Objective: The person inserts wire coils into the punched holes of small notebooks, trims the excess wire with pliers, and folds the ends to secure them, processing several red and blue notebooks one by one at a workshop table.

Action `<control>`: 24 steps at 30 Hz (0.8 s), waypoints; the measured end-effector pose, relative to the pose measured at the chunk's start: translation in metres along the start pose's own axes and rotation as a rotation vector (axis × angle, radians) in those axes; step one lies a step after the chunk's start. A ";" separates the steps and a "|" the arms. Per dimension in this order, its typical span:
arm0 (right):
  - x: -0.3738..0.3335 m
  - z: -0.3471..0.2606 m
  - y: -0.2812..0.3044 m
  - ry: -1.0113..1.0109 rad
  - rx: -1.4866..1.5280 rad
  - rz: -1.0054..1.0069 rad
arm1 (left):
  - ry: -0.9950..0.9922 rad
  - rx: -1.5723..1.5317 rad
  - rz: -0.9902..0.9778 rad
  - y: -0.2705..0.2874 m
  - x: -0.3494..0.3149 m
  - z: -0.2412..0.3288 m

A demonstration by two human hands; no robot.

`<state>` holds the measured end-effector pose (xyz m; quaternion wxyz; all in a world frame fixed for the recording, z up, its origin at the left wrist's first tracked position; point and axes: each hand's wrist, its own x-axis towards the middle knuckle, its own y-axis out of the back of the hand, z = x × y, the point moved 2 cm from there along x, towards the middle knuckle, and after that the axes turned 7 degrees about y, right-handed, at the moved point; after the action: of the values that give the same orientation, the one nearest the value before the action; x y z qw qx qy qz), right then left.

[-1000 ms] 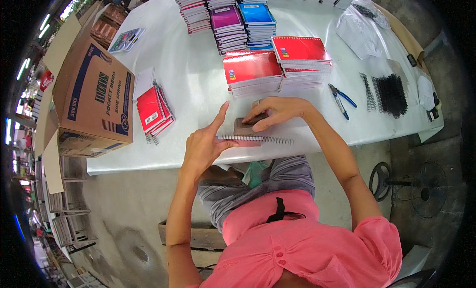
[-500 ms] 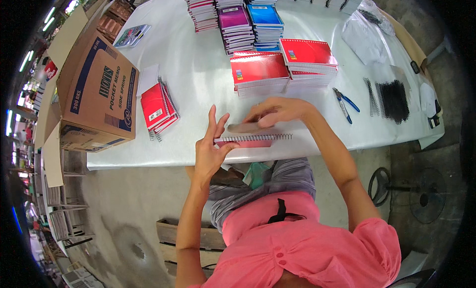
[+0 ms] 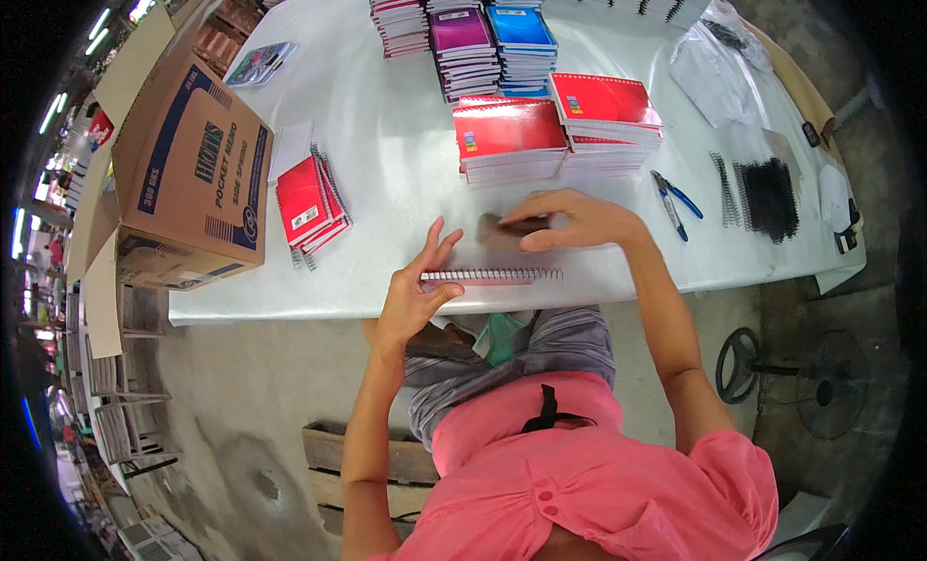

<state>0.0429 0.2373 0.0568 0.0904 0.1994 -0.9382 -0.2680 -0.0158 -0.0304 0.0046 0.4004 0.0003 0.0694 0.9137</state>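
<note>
At the table's near edge my left hand (image 3: 417, 283) pinches the left end of a small spiral memo pad (image 3: 488, 279), its thumb in front and the other fingers behind. The pad stands on edge, spine up, and a dark wire coil (image 3: 548, 272) sticks out past its right end. Just beyond the pad, my right hand (image 3: 575, 220) is closed round a flat brownish-grey piece (image 3: 497, 235), blurred by motion, so its kind is unclear. This piece is apart from the coil.
Stacks of red memo pads (image 3: 512, 136) stand ahead, with purple (image 3: 462, 32) and blue (image 3: 521, 28) pads behind. Coiled red pads (image 3: 309, 206) lie left, beside an open cardboard box (image 3: 193, 165). Blue-handled pliers (image 3: 676, 204) and black coils (image 3: 768, 199) lie right.
My right hand has moved right and slightly away from the pad, carrying the flat piece. My left hand keeps its hold; the pad has tipped so less of its red cover shows.
</note>
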 end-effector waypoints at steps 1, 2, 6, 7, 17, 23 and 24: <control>-0.011 0.002 0.003 -0.002 0.002 -0.001 | -0.009 -0.059 -0.021 -0.001 0.001 0.001; -0.022 0.006 0.008 -0.082 -0.108 0.071 | -0.020 -0.116 -0.044 -0.002 0.002 0.001; -0.064 0.020 0.008 -0.234 -0.705 0.312 | -0.098 -0.174 -0.094 0.001 0.007 -0.009; -0.073 0.023 0.004 -0.238 -0.706 0.313 | -0.066 -0.151 -0.126 0.003 0.006 -0.012; -0.164 0.070 0.023 -0.733 -1.038 0.817 | 0.028 -0.025 0.066 -0.010 -0.002 0.009; -0.164 0.067 0.012 -0.757 -1.076 0.899 | -0.182 0.454 0.565 -0.006 -0.016 0.037; -0.157 0.055 0.010 -0.740 -0.911 0.996 | -0.221 0.632 0.595 -0.009 -0.018 0.035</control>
<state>0.1661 0.3367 0.0066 -0.0462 -0.4063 -0.6833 -0.6049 0.0051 -0.0331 0.0389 0.1053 0.2403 0.2988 0.9175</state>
